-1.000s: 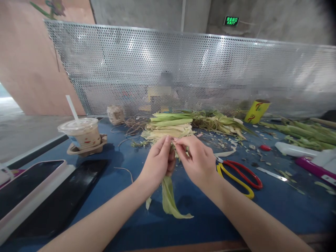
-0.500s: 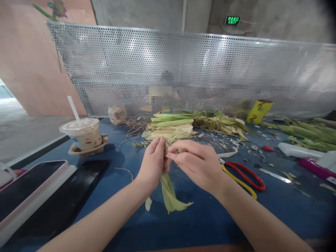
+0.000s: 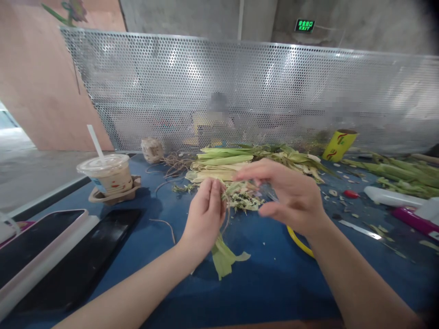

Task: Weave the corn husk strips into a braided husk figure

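My left hand (image 3: 206,214) is closed around a corn husk (image 3: 224,257), whose pale green end hangs below the fist. A thin brown string dangles beside the fingers. To the right, my right hand (image 3: 291,196) is held apart with thumb and fingers spread, nothing gripped in it. Shredded husk bits (image 3: 245,198) show between the two hands. Beyond them lies a stack of flat corn husks (image 3: 222,160). The scissors' yellow handle (image 3: 301,243) peeks out from under my right wrist; the rest of the scissors is hidden.
At left stand an iced drink cup (image 3: 108,176) in a cardboard holder and a black phone (image 3: 82,256). A ball of twine (image 3: 152,151) sits behind. A yellow roll (image 3: 339,145), a blade (image 3: 360,230) and more husks (image 3: 408,171) are at right. A perforated metal screen (image 3: 240,82) closes the back.
My right hand has let go beside my left hand, moved right and opened, now covering most of the scissors. My left hand has stayed closed on the husk.
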Action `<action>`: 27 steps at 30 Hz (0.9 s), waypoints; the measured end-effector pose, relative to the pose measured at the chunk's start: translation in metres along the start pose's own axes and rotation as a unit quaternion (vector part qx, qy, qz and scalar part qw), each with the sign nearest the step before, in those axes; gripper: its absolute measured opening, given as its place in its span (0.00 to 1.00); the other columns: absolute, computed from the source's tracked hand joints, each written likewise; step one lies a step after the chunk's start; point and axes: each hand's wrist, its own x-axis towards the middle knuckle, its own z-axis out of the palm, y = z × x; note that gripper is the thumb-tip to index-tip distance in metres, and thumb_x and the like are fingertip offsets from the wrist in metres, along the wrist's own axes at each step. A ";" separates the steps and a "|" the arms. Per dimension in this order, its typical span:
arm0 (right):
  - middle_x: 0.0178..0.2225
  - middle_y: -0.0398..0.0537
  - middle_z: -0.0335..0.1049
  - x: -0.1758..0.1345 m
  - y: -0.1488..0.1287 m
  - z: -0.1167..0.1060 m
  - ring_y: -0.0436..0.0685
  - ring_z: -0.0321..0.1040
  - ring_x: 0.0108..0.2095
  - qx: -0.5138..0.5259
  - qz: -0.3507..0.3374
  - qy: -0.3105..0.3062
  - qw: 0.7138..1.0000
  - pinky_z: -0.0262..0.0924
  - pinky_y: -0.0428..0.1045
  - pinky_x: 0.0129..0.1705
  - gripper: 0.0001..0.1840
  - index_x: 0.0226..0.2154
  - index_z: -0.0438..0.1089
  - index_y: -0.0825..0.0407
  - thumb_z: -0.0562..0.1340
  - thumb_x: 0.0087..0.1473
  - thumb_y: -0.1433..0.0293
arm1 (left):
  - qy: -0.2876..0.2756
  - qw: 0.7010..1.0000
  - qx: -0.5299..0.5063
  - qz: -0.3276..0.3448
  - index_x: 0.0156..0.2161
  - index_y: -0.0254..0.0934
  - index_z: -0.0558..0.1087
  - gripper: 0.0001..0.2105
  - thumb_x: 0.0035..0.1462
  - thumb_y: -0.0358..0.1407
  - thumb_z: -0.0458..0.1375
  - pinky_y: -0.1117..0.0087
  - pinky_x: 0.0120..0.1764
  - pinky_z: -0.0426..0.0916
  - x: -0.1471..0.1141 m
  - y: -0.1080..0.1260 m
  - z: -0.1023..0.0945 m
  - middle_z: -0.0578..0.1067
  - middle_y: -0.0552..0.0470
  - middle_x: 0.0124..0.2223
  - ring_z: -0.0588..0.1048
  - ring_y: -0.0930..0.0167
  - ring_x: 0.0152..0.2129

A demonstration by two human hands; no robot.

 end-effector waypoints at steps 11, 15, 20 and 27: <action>0.29 0.38 0.74 -0.002 -0.003 0.017 0.55 0.62 0.36 -0.271 0.164 -0.064 0.946 0.43 0.54 0.39 0.04 0.26 0.72 0.46 0.62 0.48 0.64 | -0.063 0.988 0.130 0.046 0.25 0.39 0.52 0.14 0.60 0.42 0.40 0.77 0.18 0.51 -0.002 -0.009 -0.006 0.54 0.62 0.18 0.54 0.79 0.14; 0.29 0.35 0.74 -0.002 -0.002 0.018 0.56 0.61 0.37 -0.276 0.176 -0.032 0.944 0.41 0.55 0.38 0.02 0.25 0.72 0.43 0.63 0.47 0.66 | -0.064 0.991 0.114 0.033 0.25 0.39 0.53 0.16 0.60 0.45 0.39 0.77 0.18 0.52 -0.001 -0.010 -0.005 0.55 0.62 0.18 0.55 0.79 0.13; 0.27 0.37 0.74 0.001 -0.001 0.017 0.58 0.63 0.38 -0.250 0.227 0.017 0.941 0.42 0.55 0.39 0.04 0.21 0.72 0.43 0.63 0.44 0.67 | -0.068 0.990 0.114 0.037 0.25 0.39 0.54 0.16 0.59 0.46 0.39 0.78 0.18 0.53 -0.003 -0.011 -0.004 0.55 0.61 0.18 0.57 0.79 0.14; 0.27 0.43 0.73 0.000 -0.002 0.017 0.58 0.65 0.35 -0.243 0.261 -0.004 0.934 0.47 0.57 0.41 0.09 0.22 0.73 0.46 0.61 0.46 0.60 | -0.048 0.995 0.079 0.033 0.25 0.39 0.54 0.16 0.59 0.47 0.40 0.77 0.17 0.51 -0.005 -0.011 -0.003 0.54 0.62 0.18 0.54 0.78 0.14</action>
